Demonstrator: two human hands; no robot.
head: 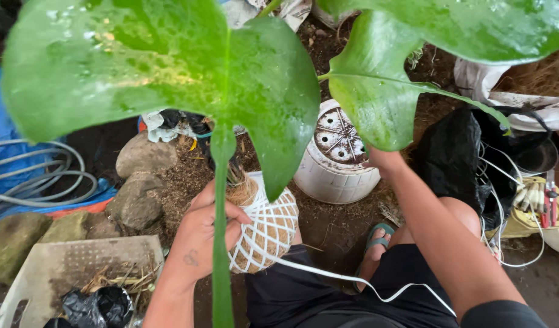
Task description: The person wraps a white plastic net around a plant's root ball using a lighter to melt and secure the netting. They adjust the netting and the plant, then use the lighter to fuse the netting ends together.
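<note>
Two big wet green leaves [164,67] fill the top from 10 to 2 o'clock, and below them at 1 o'clock an upturned white pot [337,158] stands on the soil, with a black bag [449,158] at 3 o'clock. In the centre the left hand [203,234] has its fingers [235,214] curled around a coir root ball [267,228] wrapped in white string [352,278]. The right hand is raised behind a leaf, so I cannot tell its fingers.

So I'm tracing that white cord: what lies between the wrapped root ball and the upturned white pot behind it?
In the head view, only bare dark soil lies between the root ball and the white pot; a big leaf hangs overhead.
</note>
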